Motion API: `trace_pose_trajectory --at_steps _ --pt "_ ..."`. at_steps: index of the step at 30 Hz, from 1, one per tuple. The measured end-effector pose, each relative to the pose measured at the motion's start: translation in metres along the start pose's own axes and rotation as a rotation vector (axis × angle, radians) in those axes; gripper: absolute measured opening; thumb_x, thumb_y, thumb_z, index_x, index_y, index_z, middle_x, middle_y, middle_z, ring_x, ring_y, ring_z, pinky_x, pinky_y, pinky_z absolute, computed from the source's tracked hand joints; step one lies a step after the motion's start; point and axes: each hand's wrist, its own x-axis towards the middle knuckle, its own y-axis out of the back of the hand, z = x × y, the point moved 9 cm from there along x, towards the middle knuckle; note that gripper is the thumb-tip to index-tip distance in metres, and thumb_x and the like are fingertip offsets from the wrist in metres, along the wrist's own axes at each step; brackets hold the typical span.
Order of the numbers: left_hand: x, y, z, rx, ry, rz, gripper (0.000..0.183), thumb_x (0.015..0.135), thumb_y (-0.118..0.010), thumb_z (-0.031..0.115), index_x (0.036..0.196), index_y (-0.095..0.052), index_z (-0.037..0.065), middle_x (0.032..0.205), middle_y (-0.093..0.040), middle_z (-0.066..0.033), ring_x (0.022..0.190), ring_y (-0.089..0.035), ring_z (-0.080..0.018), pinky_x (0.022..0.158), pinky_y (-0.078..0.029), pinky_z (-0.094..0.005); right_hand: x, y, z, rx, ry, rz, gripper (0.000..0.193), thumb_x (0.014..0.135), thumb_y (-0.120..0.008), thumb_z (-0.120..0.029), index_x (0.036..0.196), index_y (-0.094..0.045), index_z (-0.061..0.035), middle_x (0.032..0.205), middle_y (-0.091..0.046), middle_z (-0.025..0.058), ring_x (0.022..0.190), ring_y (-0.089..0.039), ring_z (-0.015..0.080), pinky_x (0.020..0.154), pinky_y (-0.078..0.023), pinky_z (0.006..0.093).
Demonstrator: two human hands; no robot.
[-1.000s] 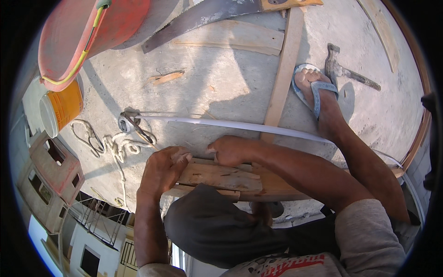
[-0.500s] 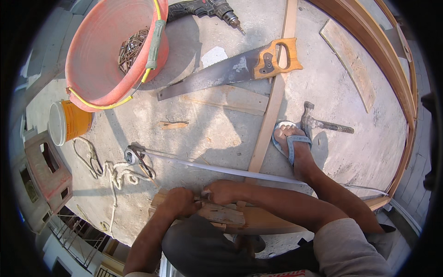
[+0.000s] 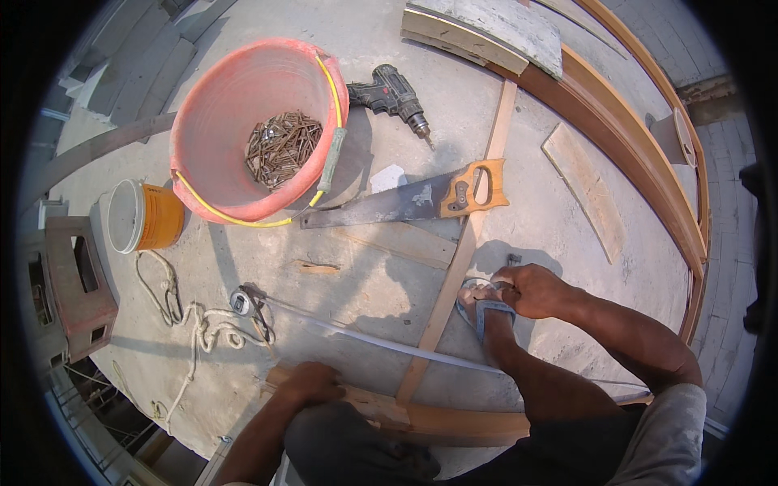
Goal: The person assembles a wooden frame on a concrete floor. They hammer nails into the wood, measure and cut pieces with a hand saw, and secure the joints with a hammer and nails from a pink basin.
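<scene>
My left hand lies closed on the end of a brown wooden board beside my knee. Its fingertips face away, and whatever they pinch is hidden. Over by my sandalled foot, my right hand is closed around the handle of a hammer. Only the hammer's head shows past the fingers; the hand covers the handle. A white tape measure strip runs from its case across the concrete, beyond the board.
A handsaw rests across a long wooden strip. Behind it are a red bucket of nails and a cordless drill. A yellow tub and tangled rope lie left; a loose plank lies right.
My right hand has left the board end beside my left hand and reached right and forward to the hammer. My left hand stays at the board. The view has shifted, showing more of the far floor.
</scene>
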Motion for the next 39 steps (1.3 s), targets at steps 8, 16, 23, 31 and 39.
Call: trace_pose_trajectory --at_steps 8,16,23,31,39 --pt "0.001 0.0 0.0 -0.035 0.022 -0.018 0.051 0.084 -0.06 0.046 0.117 -0.072 0.008 0.114 -0.071 -0.0199 0.113 -0.065 -0.0364 0.101 -0.047 -0.0454 0.018 0.111 -0.158 0.058 0.519 0.486 0.027 0.094 -0.058 -0.011 0.116 -0.067 0.0015 0.098 -0.069 0.0218 0.087 -0.071 0.033 0.081 -0.055 0.0404" --pt "-0.007 0.004 0.0 -0.036 0.012 0.028 0.045 0.083 -0.06 0.041 0.112 -0.074 0.009 0.109 -0.072 -0.018 0.108 -0.068 -0.0354 0.097 -0.051 -0.0464 0.106 0.202 -0.343 -0.074 0.792 0.58 0.017 0.089 -0.063 -0.013 0.102 -0.073 -0.0067 0.099 -0.072 0.0178 0.087 -0.07 0.0336 0.08 -0.055 0.0436" --pt "-0.017 0.014 0.003 -0.092 -0.035 0.129 0.032 0.081 -0.06 0.029 0.095 -0.077 0.005 0.1 -0.074 -0.0183 0.099 -0.071 -0.0338 0.09 -0.055 -0.0442 0.257 0.131 -0.38 -0.888 0.41 0.23 0.023 0.082 -0.062 -0.009 0.099 -0.076 -0.0033 0.1 -0.073 0.0215 0.095 -0.072 0.0354 0.085 -0.057 0.0444" --pt "-0.017 0.013 0.005 -0.139 -0.127 0.084 0.037 0.083 -0.061 0.034 0.101 -0.076 0.005 0.103 -0.073 -0.02 0.104 -0.069 -0.0346 0.093 -0.053 -0.0457 0.296 0.111 -0.386 -1.114 0.433 0.246 0.023 0.082 -0.066 -0.014 0.1 -0.077 -0.0058 0.106 -0.074 0.0163 0.1 -0.072 0.029 0.085 -0.059 0.0391" --pt "-0.015 0.014 0.007 -0.141 -0.105 0.072 0.036 0.084 -0.061 0.033 0.097 -0.076 0.004 0.101 -0.073 -0.0207 0.102 -0.07 -0.035 0.092 -0.053 -0.0457 0.291 0.121 -0.388 -1.048 0.461 0.379 0.02 0.08 -0.065 -0.013 0.093 -0.076 -0.0028 0.097 -0.074 0.0202 0.097 -0.072 0.0329 0.084 -0.058 0.0435"
